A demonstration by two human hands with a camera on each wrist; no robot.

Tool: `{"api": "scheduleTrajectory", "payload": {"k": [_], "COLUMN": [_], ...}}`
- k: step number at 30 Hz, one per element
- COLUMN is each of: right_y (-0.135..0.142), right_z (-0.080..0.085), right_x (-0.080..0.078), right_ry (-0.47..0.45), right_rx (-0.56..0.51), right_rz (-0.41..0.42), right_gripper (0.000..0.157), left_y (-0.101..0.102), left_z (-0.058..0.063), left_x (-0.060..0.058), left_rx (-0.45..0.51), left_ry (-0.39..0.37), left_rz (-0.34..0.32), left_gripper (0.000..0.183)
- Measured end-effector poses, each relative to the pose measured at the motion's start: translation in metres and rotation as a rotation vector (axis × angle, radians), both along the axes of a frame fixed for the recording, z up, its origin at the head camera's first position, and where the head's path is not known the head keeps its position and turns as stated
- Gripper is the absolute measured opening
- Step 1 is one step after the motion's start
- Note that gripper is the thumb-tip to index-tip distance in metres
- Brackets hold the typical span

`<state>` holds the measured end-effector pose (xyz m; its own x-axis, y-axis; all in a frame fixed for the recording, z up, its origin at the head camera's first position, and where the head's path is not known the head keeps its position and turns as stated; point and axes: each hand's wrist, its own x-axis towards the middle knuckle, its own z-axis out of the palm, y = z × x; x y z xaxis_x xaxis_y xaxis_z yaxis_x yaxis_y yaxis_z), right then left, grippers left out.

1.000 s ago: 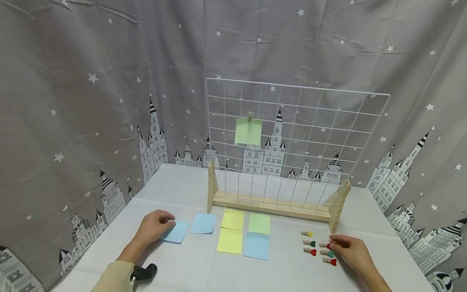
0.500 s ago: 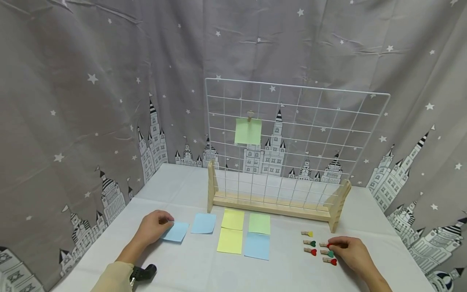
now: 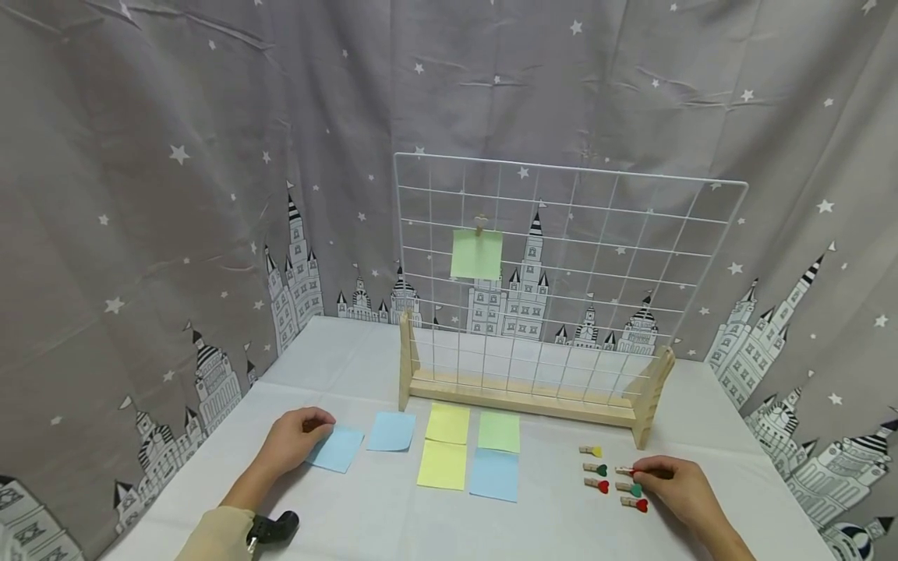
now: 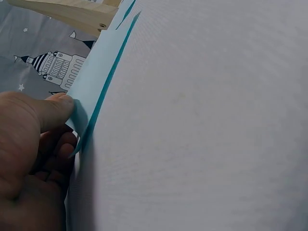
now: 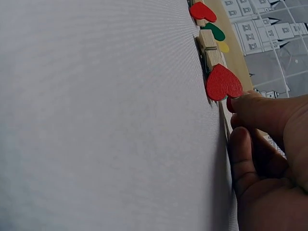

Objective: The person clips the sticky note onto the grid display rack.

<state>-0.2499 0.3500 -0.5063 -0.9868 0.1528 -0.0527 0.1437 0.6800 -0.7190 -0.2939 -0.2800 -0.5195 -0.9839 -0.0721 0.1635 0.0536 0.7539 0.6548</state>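
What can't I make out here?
Head view: one end of the pinched clothespin, covered by the right hand.
Head view: a corner of the gripped blue note, behind the left hand.
Head view: details of the clip on the hanging green note, too small.
Right wrist view: most of that clothespin, behind a nearer red heart.
Head view: right forearm, cut off by the bottom edge.

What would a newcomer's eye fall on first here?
Likely the white wire grid, upright near the centre, a green note clipped on its upper left. Then the heart clips by the right hand, lower right, and a blue note pinched by the left hand, lower left.
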Motion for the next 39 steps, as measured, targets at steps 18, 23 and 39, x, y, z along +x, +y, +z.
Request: {"api": "scheduleTrajectory", "payload": {"k": [18,23,39], "right_y": [0.002,0.000,0.001], "right_z": [-0.001,0.000,0.004], "right_x": [-0.003,-0.001,0.000], "right_ry": [-0.001,0.003,0.005], "right_rx": [-0.149,-0.189,-0.223], "right_rz": [-0.046,-0.047,-0.026], "right_gripper": [0.021,0.023,0.039], "left_y": [0.000,0.000,-0.004], "left_z": [0.002,0.005,0.008], "left_x": [0.001,0.002,0.003], "left_rx": [0.036,0.041,0.061], "left_ry": [0.018,0.015,0.046], "left_rz": [-0.019,-0.026,-0.020], "left_gripper": [0.011,0.012,0.015]}}
